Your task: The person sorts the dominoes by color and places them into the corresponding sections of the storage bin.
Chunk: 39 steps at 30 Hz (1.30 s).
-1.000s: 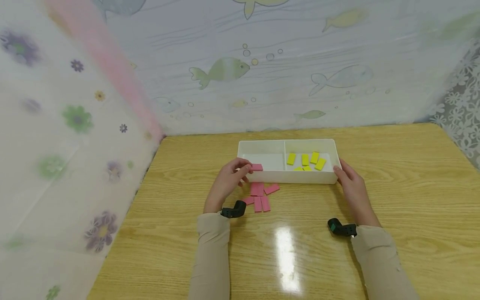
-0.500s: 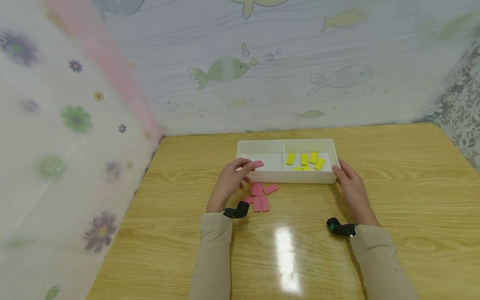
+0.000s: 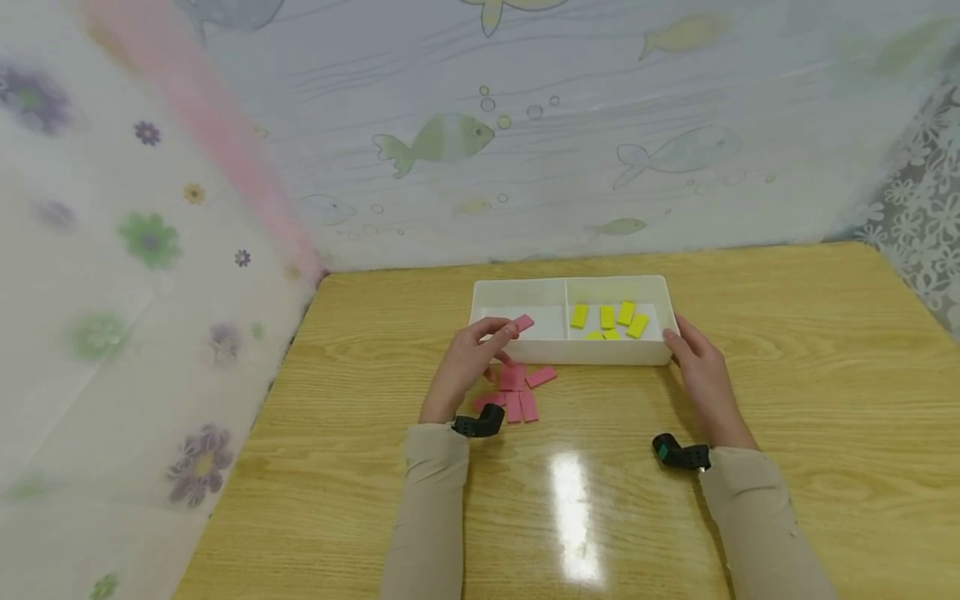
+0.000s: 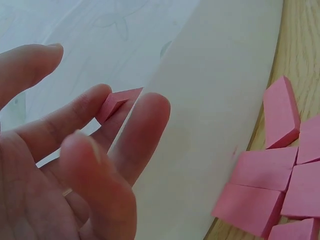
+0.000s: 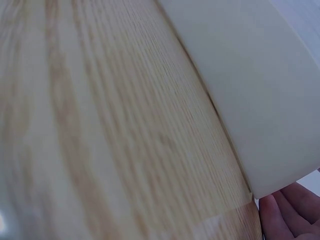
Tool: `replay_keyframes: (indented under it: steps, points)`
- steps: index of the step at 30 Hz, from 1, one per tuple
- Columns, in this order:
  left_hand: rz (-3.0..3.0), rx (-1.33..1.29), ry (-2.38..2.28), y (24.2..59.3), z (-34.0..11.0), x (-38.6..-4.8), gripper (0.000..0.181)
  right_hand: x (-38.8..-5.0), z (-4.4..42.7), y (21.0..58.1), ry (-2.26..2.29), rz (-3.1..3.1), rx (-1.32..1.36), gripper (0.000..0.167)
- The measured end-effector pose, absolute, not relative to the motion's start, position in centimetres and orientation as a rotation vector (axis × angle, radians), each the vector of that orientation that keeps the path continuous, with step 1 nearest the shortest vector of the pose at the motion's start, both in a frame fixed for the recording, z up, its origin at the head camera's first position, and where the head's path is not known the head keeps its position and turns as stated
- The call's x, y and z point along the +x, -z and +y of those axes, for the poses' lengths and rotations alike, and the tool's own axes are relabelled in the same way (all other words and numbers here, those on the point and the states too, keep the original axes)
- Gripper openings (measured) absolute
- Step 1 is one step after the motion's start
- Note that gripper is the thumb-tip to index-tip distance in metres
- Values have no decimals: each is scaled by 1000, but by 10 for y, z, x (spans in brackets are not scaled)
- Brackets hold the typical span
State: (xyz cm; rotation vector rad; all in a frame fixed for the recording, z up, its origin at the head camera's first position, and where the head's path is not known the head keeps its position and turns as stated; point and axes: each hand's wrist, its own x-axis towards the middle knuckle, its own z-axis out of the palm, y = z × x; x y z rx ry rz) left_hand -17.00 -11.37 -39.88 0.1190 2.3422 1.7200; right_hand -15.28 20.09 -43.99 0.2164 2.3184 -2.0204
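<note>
The flat pink rectangular tile [image 3: 525, 322] pinched in my left hand [image 3: 460, 367] needs, I judge, gentle lowering while my right hand [image 3: 703, 368] grips the rectangular white plastic box [image 3: 592, 353].

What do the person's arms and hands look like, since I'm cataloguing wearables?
The left sleeve and right sleeve are beige, long and creased near the cuffs. A black, angular left wrist camera and a matching right wrist camera with a green patch are worn. The left hand and right hand are gloveless.
</note>
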Motion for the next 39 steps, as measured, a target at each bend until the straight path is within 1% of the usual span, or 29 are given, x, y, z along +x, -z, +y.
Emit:
replay_keyframes:
  steps: [9,26,30,33,37,39]
  points:
    - [2288,96,-1666,405,-104,-167,46,-153,201,442,2032,2313,217,60]
    - [2310,181,-1656,409,-97,-168,50,-151,201,441,1999,2312,244,62]
    - [2280,179,-1672,391,-95,-161,46,-153,201,441,2027,2313,228,61]
    - [2255,180,-1691,378,-93,-155,38,-154,201,441,2021,2317,232,61]
    - [2234,207,-1730,382,-95,-158,31,-154,201,440,2016,2324,231,62]
    - [2223,238,-1760,387,-96,-161,33,-153,201,440,2019,2328,225,61]
